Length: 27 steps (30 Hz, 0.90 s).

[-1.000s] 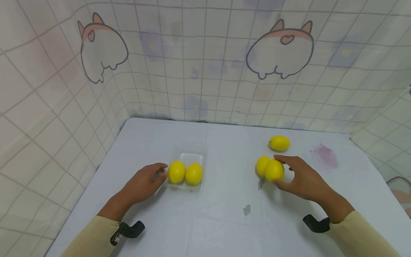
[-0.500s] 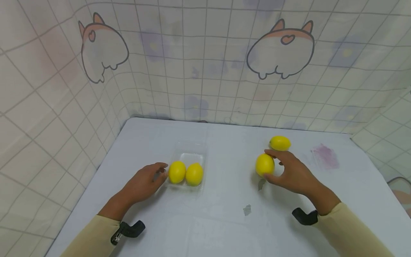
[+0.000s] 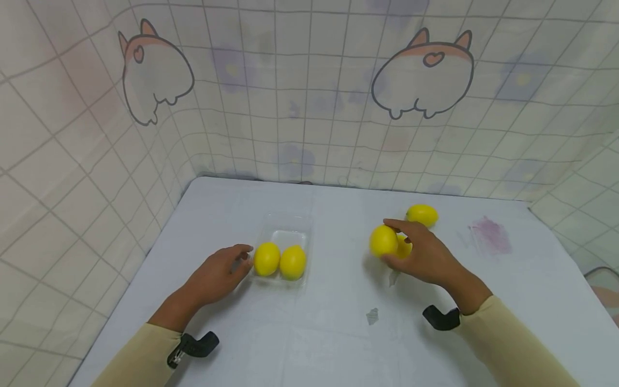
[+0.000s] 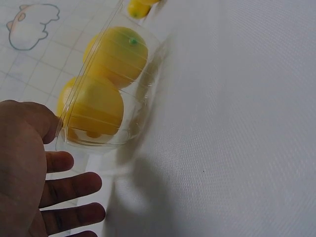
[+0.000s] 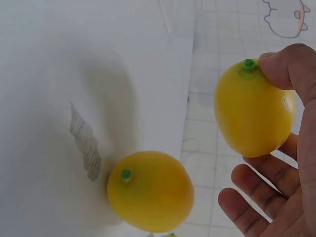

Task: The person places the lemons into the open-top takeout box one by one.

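Observation:
My right hand (image 3: 422, 252) pinches a yellow lemon (image 3: 383, 241) between thumb and fingers, lifted above the table. In the right wrist view, the held lemon (image 5: 254, 111) shows a green tip near my thumb. Another lemon (image 5: 150, 191) lies on the table below it, partly hidden by my hand in the head view. At the left, a clear plastic tray (image 3: 285, 221) holds two lemons, a left one (image 3: 266, 259) and a right one (image 3: 293, 263). My left hand (image 3: 217, 277) is at the tray's left side, thumb at the rim, other fingers loosely extended.
One more lemon (image 3: 422, 215) lies farther back on the right of the white table (image 3: 333, 344). A grey torn patch (image 3: 372, 316) and a pink stain (image 3: 490, 235) mark its surface. A printed grid curtain (image 3: 329, 97) stands behind the table and along its sides.
My right hand has moved left with the held lemon, passing over the lemon on the table, which now shows behind it on the right. The left hand and tray have stayed put.

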Tool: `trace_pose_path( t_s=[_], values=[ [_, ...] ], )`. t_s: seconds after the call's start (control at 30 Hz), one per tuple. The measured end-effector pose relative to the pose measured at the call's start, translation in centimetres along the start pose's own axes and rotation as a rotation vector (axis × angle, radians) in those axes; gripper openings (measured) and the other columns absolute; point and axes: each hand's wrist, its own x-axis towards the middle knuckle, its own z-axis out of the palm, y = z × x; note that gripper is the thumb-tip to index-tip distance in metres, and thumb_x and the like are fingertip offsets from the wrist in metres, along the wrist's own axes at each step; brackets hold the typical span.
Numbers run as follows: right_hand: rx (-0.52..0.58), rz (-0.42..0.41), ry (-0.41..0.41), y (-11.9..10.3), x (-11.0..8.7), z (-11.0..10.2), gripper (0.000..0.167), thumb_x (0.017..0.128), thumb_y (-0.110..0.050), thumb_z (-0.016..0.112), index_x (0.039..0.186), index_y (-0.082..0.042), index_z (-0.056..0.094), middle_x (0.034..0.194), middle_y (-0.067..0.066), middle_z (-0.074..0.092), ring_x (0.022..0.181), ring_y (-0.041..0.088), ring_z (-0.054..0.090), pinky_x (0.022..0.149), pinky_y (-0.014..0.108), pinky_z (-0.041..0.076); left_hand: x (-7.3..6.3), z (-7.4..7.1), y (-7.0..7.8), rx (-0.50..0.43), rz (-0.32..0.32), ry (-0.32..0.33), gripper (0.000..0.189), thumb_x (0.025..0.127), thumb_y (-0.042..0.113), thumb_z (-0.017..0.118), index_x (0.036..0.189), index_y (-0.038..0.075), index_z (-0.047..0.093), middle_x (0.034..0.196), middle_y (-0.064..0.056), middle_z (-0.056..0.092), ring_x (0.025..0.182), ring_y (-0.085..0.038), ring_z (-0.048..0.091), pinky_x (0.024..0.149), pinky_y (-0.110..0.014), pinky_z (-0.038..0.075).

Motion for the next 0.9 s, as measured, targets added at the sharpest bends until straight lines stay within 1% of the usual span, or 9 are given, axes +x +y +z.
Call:
trace_pose_path(
  t_s=[0.2,0.33,0.47,0.63,0.9],
  values=[
    [0.020,0.001,-0.015,-0.7,0.8,0.3,0.074,0.088,-0.033,0.082,0.152,-0.017,0.048,0.149,0.009,0.050,0.114,0.033,0.057,0.095,0.054,0.052,0.0,-0.1,0.1,0.001,-0.010,-0.011,0.049,0.107,0.040,0.053,0.145,0.009,0.054,0.132,-0.010,0.064,0.125,-0.033,0.057,0.105,-0.057,0.046],
    [0.033,0.016,-0.019,-1.0,1.2,0.6,0.075,0.087,-0.036,0.082,0.152,-0.020,0.048,0.145,0.009,0.052,0.112,0.034,0.057,0.094,0.053,0.052,0.0,-0.1,0.2,0.003,-0.008,-0.014,0.050,0.107,0.041,0.052,0.145,0.009,0.054,0.131,-0.010,0.065,0.124,-0.033,0.058,0.104,-0.057,0.046],
    [0.034,0.023,-0.020,-1.2,1.6,0.9,0.076,0.087,-0.038,0.082,0.152,-0.019,0.048,0.143,0.010,0.054,0.112,0.035,0.058,0.093,0.053,0.052,0.0,-0.2,0.2,0.006,-0.007,-0.011,0.050,0.107,0.042,0.052,0.145,0.009,0.054,0.129,-0.008,0.066,0.122,-0.032,0.059,0.103,-0.057,0.047],
    [0.052,0.002,-0.015,-1.5,2.2,1.2,0.076,0.086,-0.037,0.082,0.152,-0.019,0.049,0.143,0.009,0.054,0.113,0.035,0.057,0.094,0.050,0.051,0.0,-0.2,0.2,-0.002,-0.014,-0.012,0.050,0.106,0.042,0.053,0.145,0.010,0.054,0.129,-0.008,0.066,0.123,-0.032,0.059,0.103,-0.057,0.047],
    [0.074,-0.037,-0.011,-2.0,3.0,1.8,0.077,0.084,-0.034,0.084,0.151,-0.016,0.050,0.141,0.008,0.056,0.114,0.031,0.057,0.094,0.046,0.051,-0.2,-0.3,0.3,-0.010,-0.018,-0.015,0.050,0.106,0.042,0.052,0.145,0.010,0.055,0.131,-0.009,0.065,0.125,-0.032,0.057,0.104,-0.057,0.046]
  ],
)
